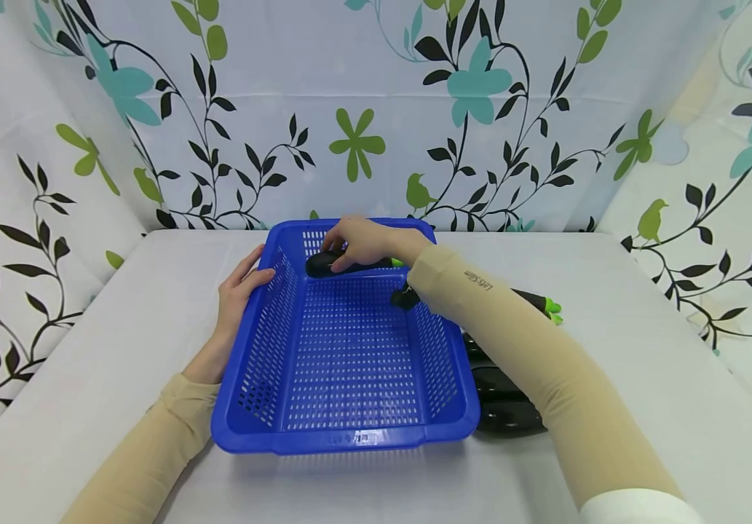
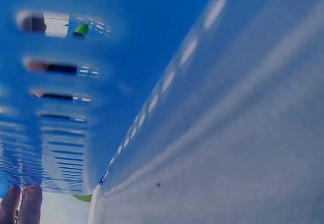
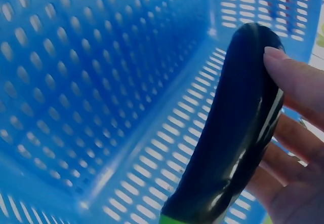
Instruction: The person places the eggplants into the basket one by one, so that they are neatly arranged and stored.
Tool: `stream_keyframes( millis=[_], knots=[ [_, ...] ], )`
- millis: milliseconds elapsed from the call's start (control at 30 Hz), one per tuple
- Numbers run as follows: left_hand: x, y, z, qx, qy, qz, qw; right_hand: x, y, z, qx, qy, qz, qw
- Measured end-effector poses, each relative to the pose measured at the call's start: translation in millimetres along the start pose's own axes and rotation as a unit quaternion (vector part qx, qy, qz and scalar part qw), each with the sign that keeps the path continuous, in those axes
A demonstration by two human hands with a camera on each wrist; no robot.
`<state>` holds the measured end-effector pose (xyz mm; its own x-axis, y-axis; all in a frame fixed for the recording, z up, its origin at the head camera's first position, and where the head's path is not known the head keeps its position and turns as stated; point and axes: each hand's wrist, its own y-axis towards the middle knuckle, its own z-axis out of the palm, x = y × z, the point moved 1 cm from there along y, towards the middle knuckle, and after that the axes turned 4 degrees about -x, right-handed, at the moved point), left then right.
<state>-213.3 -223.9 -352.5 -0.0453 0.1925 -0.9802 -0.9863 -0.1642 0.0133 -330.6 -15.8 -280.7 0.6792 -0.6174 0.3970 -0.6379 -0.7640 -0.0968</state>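
A blue perforated plastic basket (image 1: 349, 439) stands on the white table. My left hand (image 1: 236, 298) holds its left rim, with the thumb over the edge. Two of that hand's fingers (image 2: 30, 203) show against the basket's outer side in the left wrist view. Inside the basket, near the far wall, my right hand (image 1: 365, 241) grips a dark, glossy eggplant (image 3: 223, 127) with a green stem end. Its thumb lies on one side of the eggplant and the fingers on the other. In the head view the eggplant (image 1: 319, 265) lies crosswise, partly covered by the hand.
Several more dark eggplants (image 1: 509, 418) lie on the table right of the basket, partly hidden by my right sleeve (image 1: 533, 364). Green stem ends (image 1: 552, 307) stick out beyond the sleeve. A curtain with leaf and flower prints (image 1: 362, 145) hangs behind the table.
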Motion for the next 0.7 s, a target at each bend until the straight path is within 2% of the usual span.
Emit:
stream_keyframes(
  millis=[167,467,700],
  knots=[
    [0.1,-0.5,1.6,-0.004,0.001,-0.005,1.0000,-1.8,1.7,14.6,0.001,0.010,0.015,0.9998],
    [-1.2,-0.3,1.8,-0.012,0.009,-0.009,0.9999,-3.1,7.5,29.8,-0.017,0.017,-0.024,0.9994],
    [0.8,1.2,0.6,-0.010,0.009,-0.009,0.9999,-6.3,8.3,35.0,-0.025,0.000,-0.015,0.9996]
  ],
)
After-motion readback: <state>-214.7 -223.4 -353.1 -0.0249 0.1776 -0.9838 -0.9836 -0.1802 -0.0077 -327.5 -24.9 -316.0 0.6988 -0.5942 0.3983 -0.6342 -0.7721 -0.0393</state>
